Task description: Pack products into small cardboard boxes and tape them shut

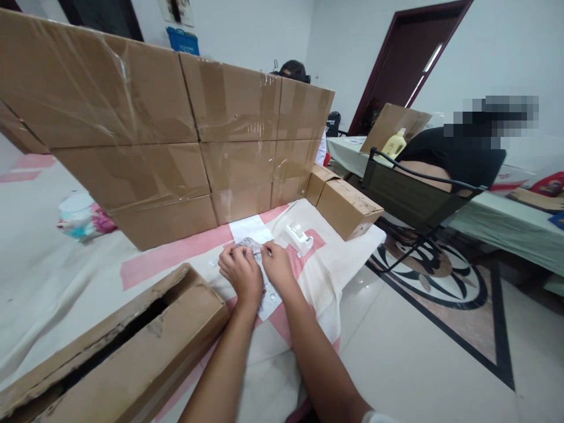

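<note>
My left hand (241, 271) and my right hand (278, 267) are close together over the cloth-covered table. Between their fingertips is a piece of printed paper (247, 241), which both pinch; its far edge is lifted and the fingers partly cover it. Under my wrists lies a white sheet with small printed outlines (269, 302). A plain white sheet (251, 228) lies just beyond the hands. To the right of my right hand stands a white tape dispenser (299, 238). A small white scrap (213, 263) rests left of my left hand.
Stacked, taped cardboard boxes (240, 114) form a wall behind. An opened long carton (145, 352) lies at front left, and a smaller carton (348, 205) at the right edge. A person (458, 153) sits in a folding chair (409, 197) by another table. Another person's head (294, 70) shows behind the boxes.
</note>
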Demonstrator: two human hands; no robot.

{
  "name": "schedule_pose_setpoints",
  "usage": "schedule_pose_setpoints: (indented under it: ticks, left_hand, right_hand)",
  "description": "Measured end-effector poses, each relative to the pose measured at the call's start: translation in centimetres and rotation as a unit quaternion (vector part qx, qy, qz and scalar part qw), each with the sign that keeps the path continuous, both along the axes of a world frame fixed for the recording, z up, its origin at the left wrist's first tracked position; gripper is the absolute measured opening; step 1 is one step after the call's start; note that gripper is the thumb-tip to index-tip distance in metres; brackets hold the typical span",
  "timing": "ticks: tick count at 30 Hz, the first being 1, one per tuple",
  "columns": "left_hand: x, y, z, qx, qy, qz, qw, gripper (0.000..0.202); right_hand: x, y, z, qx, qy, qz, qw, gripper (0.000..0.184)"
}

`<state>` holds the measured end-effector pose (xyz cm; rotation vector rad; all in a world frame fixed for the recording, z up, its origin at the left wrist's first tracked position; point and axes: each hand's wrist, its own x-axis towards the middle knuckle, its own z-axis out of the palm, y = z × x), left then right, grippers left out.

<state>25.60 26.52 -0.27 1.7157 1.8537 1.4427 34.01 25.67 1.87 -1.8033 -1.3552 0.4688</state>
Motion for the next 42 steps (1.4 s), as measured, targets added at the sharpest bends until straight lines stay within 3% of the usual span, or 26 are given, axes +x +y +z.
schedule_pose_setpoints:
  ticks: [8, 12, 13, 15, 17, 19, 26, 33, 36, 39, 42]
  left_hand:
    - [-0.2, 0.6, -0.8, 0.018, -0.057, 0.012, 0.998, 0.015]
    - [-0.4, 0.7, -1.1, 0.042, -0.081, -0.003, 0.996, 0.017]
    - [-0.4, 0.6, -1.1, 0.053, -0.084, -0.017, 0.995, 0.018]
    - [-0.5, 0.5, -1.0, 0.079, -0.088, -0.052, 0.992, 0.021]
    - [-0.6, 0.3, -1.0, 0.106, -0.093, -0.085, 0.986, 0.023]
    - [-0.7, 0.2, -1.0, 0.125, -0.099, -0.102, 0.982, 0.023]
    - [-0.7, 0.5, -0.9, 0.132, -0.153, -0.083, 0.976, 0.019]
    - [-0.8, 0.4, -0.7, 0.121, -0.206, -0.075, 0.968, 0.016]
    - [0.0, -1.0, 1.0, 0.141, -0.212, -0.084, 0.963, 0.017]
    - [-0.2, -3.5, 4.5, 0.213, -0.188, -0.123, 0.951, 0.016]
    - [-3.0, -6.3, 8.3, 0.298, -0.133, -0.155, 0.932, 0.016]
  right_hand:
    - [0.8, -0.1, 0.1, -0.003, 0.003, -0.047, 0.999, 0.023]
    - [0.6, -0.4, 0.8, 0.095, -0.038, -0.125, 0.987, 0.029]
    - [0.3, -0.5, 1.0, 0.135, -0.044, -0.117, 0.983, 0.034]
    - [-0.2, -0.6, 1.4, 0.192, -0.024, -0.034, 0.980, 0.040]
    - [-0.7, -0.8, 1.7, 0.203, 0.014, 0.079, 0.976, 0.032]
    - [-1.0, -0.9, 1.9, 0.192, 0.041, 0.139, 0.971, 0.020]
    - [-1.0, -0.6, 1.8, 0.183, 0.090, 0.101, 0.974, 0.008]
    - [-0.8, -0.1, 0.8, 0.176, 0.116, 0.075, 0.975, 0.011]
    - [-0.7, 0.3, 0.2, 0.180, 0.164, 0.025, 0.970, 0.011]
    - [-0.8, 0.4, 0.0, 0.177, 0.201, 0.023, 0.963, 0.011]
    - [-1.3, 0.4, -0.1, 0.167, 0.208, 0.042, 0.963, 0.016]
